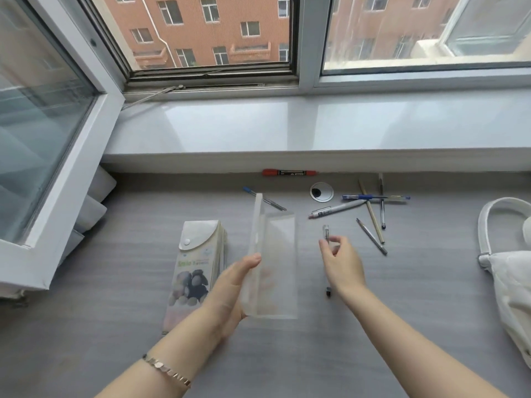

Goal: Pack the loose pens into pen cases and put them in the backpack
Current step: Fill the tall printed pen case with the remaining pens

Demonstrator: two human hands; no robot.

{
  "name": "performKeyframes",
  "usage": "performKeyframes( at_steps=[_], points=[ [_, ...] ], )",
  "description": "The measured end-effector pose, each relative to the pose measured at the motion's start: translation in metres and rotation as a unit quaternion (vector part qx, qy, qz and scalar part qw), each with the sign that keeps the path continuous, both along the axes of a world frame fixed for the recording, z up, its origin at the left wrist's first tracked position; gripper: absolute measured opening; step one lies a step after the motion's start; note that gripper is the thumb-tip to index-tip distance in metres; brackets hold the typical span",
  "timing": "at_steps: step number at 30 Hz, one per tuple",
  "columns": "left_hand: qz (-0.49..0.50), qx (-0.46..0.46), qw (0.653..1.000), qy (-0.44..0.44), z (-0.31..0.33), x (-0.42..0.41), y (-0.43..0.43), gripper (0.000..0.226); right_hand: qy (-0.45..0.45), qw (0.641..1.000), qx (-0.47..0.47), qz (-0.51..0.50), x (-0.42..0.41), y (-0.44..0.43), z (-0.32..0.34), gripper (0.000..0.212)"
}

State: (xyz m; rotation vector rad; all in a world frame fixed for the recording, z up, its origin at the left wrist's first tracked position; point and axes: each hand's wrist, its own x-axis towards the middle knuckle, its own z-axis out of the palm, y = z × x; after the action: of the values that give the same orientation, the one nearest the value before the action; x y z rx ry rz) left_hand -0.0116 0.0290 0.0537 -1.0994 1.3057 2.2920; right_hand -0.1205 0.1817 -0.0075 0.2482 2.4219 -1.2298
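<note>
We are holding the clear pen case (273, 262) upright in the middle of the frame. Its upper end is looking open, though the hazy plastic is keeping us from being sure. Our left hand (230, 288) is gripping the case from the side, thumb on the near edge and fingers showing dimly through the plastic behind. Just right of it, our right hand (342, 265) is pinching a pen (326, 232) between thumb and fingertips. The pen is standing nearly upright above the worktop (287, 354) and is not touching the case. We are judging this to be the loading step, with one pen picked and not yet inside. The next move is calling for us to bring the pen's lower end over to the case's mouth and slide it down without catching the rim. More loose pens (373, 208) are lying crossed to the upper right of centre. A blue pen (270, 201) is lying behind the case, and a red marker (288, 172) is resting at the foot of the window sill (287, 127). A printed pen case (195, 265) is lying snapped closed to the left, and the white backpack (511, 282) is sitting at the right edge.
</note>
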Motion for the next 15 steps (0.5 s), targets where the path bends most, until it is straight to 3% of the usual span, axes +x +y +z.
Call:
performKeyframes(
  at_steps=[2,4,6,11,13,15],
  points=[
    [0.052,-0.107,0.993,0.014,0.003,-0.003,-0.006,0.088,-0.015,0.982,0.167,0.084,-0.005,-0.001,-0.012,0.046],
    [0.078,-0.174,0.981,0.031,0.009,-0.007,-0.014,0.082,-0.032,0.961,0.236,0.138,-0.006,-0.009,-0.018,0.038],
    [0.092,-0.204,0.974,0.041,0.010,-0.010,-0.022,0.060,-0.038,0.959,0.242,0.143,-0.010,-0.023,-0.018,0.030],
    [0.096,-0.237,0.966,0.034,-0.001,-0.016,-0.030,0.029,-0.060,0.982,0.152,0.093,-0.011,-0.075,-0.010,0.034],
    [0.090,-0.239,0.966,0.025,-0.005,-0.017,-0.028,0.014,-0.064,0.977,0.170,0.113,-0.006,-0.087,-0.012,0.041],
    [0.082,-0.237,0.968,0.024,-0.006,-0.016,-0.025,0.017,-0.034,0.958,0.236,0.162,-0.003,-0.090,-0.019,0.050]
  ],
)
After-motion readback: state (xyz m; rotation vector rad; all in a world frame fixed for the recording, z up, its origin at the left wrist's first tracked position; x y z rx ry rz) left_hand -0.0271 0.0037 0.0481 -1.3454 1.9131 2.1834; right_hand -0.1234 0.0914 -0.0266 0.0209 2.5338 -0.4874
